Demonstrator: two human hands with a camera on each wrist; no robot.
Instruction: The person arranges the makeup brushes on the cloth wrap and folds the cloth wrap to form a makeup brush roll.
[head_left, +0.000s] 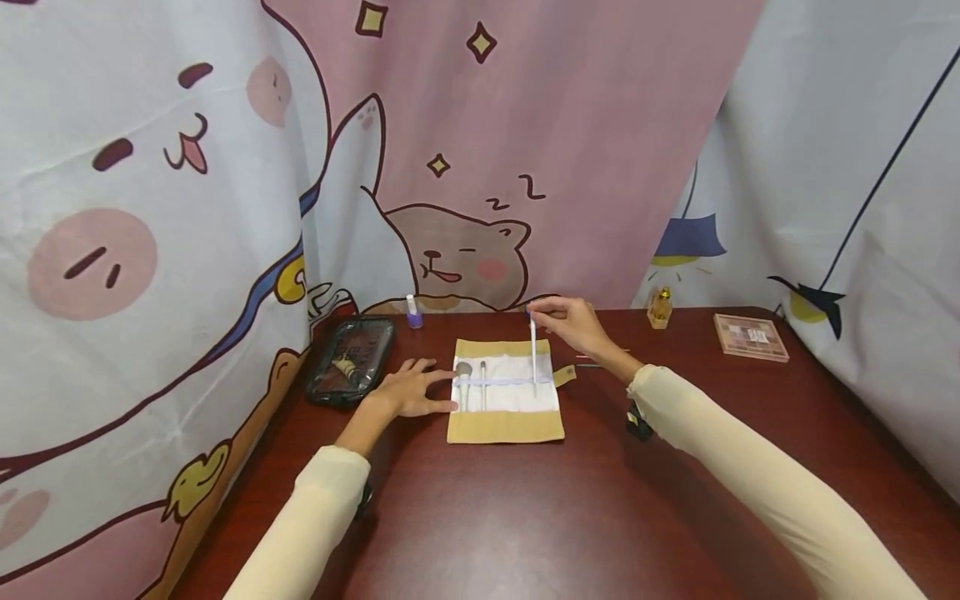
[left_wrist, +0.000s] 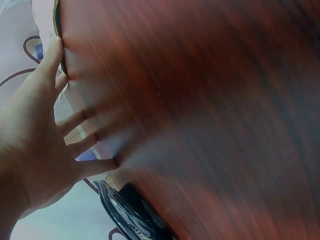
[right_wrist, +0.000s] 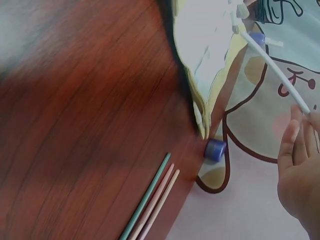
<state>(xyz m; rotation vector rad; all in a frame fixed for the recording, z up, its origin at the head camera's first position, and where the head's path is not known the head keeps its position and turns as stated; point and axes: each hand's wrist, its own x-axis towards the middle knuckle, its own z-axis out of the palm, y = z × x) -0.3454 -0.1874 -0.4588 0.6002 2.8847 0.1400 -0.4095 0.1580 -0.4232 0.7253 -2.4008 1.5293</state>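
Observation:
A yellow-edged cloth brush roll [head_left: 506, 427] lies unfolded on the table, with a large brush [head_left: 463, 385] and a thinner brush [head_left: 483, 387] in its white middle. The left hand [head_left: 408, 390] has its fingers spread, thumb and index finger touching the roll's left edge; in the left wrist view the hand [left_wrist: 37, 130] rests at that edge. Above the roll's right part, the right hand [head_left: 573, 327] pinches the top of a white stick-like brush [head_left: 533, 350], its lower end over the white cloth. The right wrist view shows this hand [right_wrist: 302, 170] holding the slanted white handle [right_wrist: 275, 70].
Left of the roll is a black clear-topped pouch [head_left: 351, 360]; behind it, a purple bottle [head_left: 415, 313]. At the back right are a gold bottle [head_left: 660, 308] and a palette [head_left: 752, 337]. Several thin coloured sticks [right_wrist: 152, 200] and a blue-capped item [right_wrist: 215, 150] are near the roll.

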